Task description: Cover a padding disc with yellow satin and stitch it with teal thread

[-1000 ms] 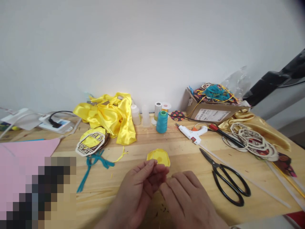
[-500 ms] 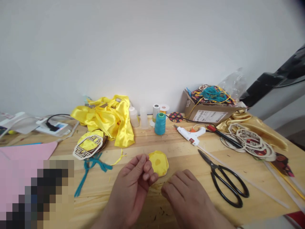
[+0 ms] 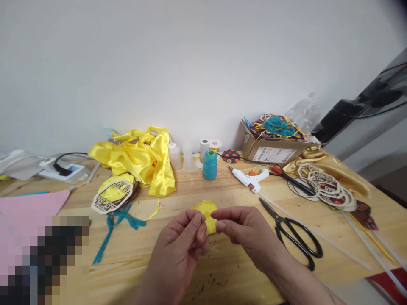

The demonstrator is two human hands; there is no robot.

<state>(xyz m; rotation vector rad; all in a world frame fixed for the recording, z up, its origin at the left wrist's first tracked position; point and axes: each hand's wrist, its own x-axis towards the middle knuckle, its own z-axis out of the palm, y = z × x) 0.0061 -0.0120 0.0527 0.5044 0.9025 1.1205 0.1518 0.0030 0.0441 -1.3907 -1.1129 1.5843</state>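
My left hand [image 3: 186, 239] is closed in a pinch, thumb against forefinger, just in front of a round yellow fabric piece [image 3: 208, 207] on the table. Whatever sits in that pinch is too small to make out. Facing it from the right, my right hand [image 3: 244, 228] has its thumb and forefinger brought close together, the other fingers curled in. Anything between these fingertips is also too fine to see. Both hands partly cover the yellow piece. To the right lie black-handled scissors [image 3: 291, 233], and beyond the hands stands a teal thread spool [image 3: 210, 165].
A white glue gun [image 3: 249, 180] lies behind the scissors. Cut wooden frames [image 3: 112, 197] and teal strips [image 3: 110, 228] are on the left, below crumpled yellow satin [image 3: 136, 152]. More wooden frames [image 3: 330, 188] and a filled cardboard box [image 3: 270, 148] occupy the right.
My right hand has risen from a lowered, curled pose and come forward and left, its fingertips now near those of my left hand. The view has shifted slightly.
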